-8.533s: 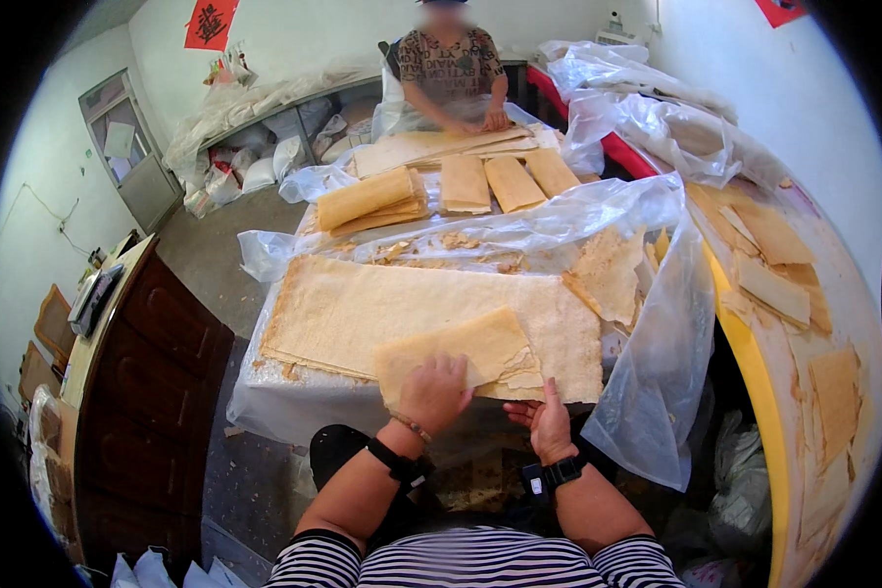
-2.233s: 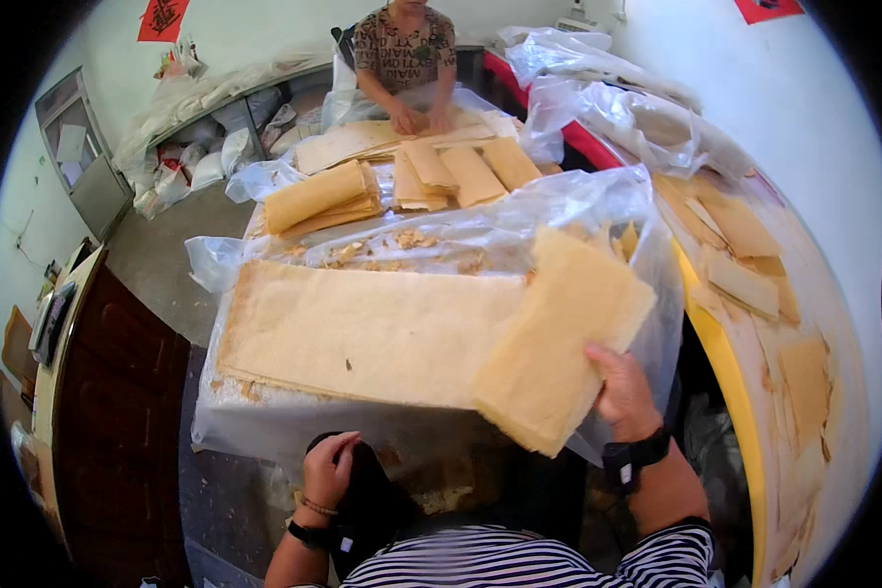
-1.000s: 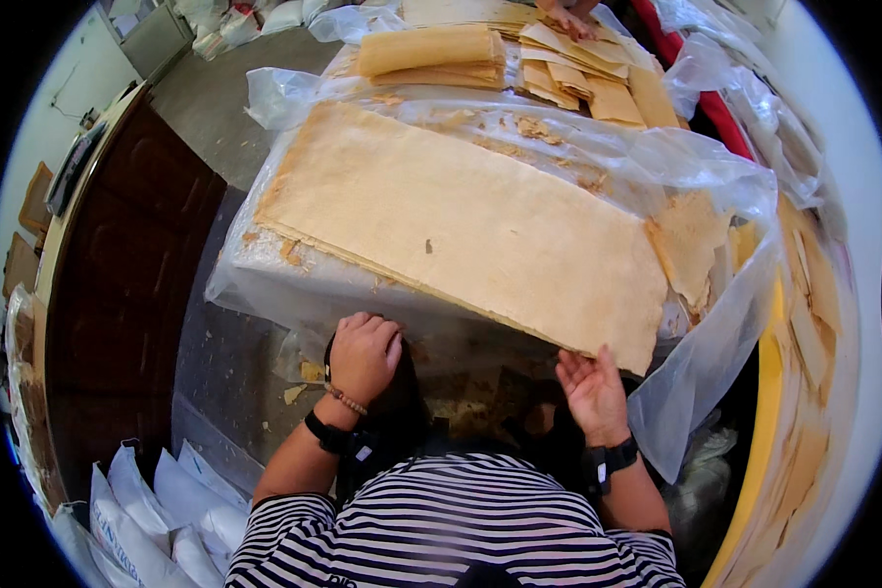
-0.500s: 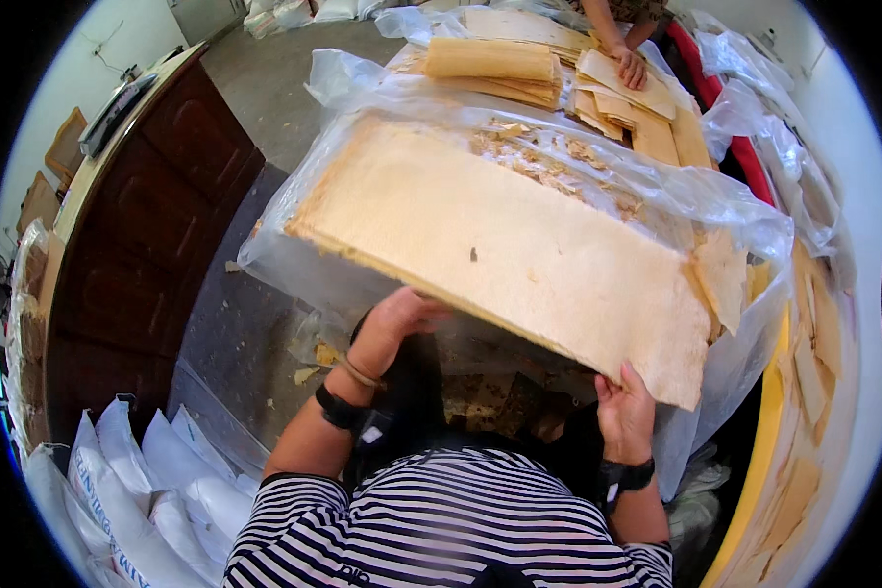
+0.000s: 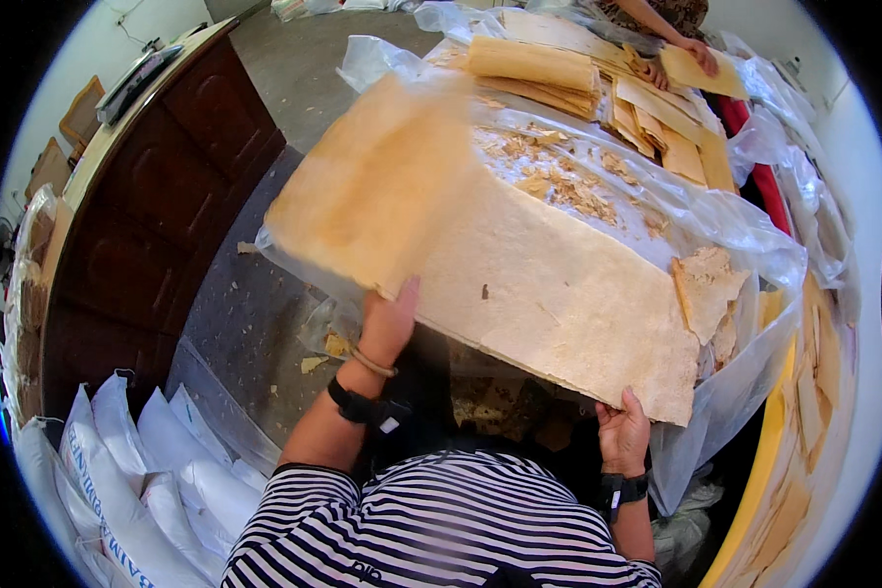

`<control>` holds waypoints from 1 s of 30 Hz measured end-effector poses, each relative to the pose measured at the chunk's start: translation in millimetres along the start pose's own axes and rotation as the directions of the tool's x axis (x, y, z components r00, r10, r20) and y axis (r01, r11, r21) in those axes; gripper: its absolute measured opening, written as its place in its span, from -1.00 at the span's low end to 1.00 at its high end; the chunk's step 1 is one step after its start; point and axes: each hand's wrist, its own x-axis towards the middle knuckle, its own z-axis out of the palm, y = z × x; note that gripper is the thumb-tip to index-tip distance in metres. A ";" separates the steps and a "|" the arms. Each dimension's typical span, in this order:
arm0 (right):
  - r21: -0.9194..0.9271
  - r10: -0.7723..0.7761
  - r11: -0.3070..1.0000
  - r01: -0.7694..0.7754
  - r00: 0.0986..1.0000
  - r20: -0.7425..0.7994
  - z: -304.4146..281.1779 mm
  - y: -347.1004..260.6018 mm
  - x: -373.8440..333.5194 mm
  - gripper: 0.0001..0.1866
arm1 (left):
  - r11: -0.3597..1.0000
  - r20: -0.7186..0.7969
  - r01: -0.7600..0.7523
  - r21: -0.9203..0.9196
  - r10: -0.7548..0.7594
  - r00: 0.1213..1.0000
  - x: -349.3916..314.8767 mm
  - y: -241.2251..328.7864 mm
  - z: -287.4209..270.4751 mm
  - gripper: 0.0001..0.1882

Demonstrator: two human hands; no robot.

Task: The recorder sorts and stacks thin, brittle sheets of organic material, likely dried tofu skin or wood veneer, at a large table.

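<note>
A long stack of thin, pale yellow sheets (image 5: 559,284) lies across clear plastic in front of me. My left hand (image 5: 390,318) is closed on the near edge of a deeper yellow sheet (image 5: 363,186), which stands raised over the stack's left end and is smeared by motion. Whether this sheet is separate or a bent-up end of the top one I cannot tell. With the thumb above and the fingers partly hidden below, my right hand (image 5: 624,431) grips the stack's near right corner. A small dark spot marks the stack's top.
Broken flakes (image 5: 578,186) and a torn piece (image 5: 708,289) lie beyond the stack. Past them are more sheets (image 5: 529,69) and a co-worker's hand (image 5: 696,54) holding one. A dark wooden counter (image 5: 167,206) stands left, above white sacks (image 5: 127,461). A yellow-edged surface (image 5: 769,431) runs along the right.
My left hand has taken hold of a sheet, and the sheet has come up at the stack's left end. My right hand stays at the corner. The co-worker has lifted a piece rightward.
</note>
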 end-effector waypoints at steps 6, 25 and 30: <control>-0.040 -0.062 0.997 0.060 0.997 -0.049 -2.1 -4.3 7.6 -0.62 | 0.816 -0.169 0.074 -0.574 -0.206 0.964 23.7 9.5 -26.8 -0.69; 0.052 -0.014 0.999 0.015 1.000 -0.008 12.2 10.3 7.2 -0.58 | 0.948 -0.163 -0.030 -0.316 -0.023 0.986 24.6 -21.4 -25.8 -0.67; 0.109 -0.040 0.993 0.045 0.998 -0.042 21.0 12.2 1.3 -0.60 | 0.922 -0.162 0.058 -0.383 -0.128 0.978 20.9 -15.1 -20.9 -0.61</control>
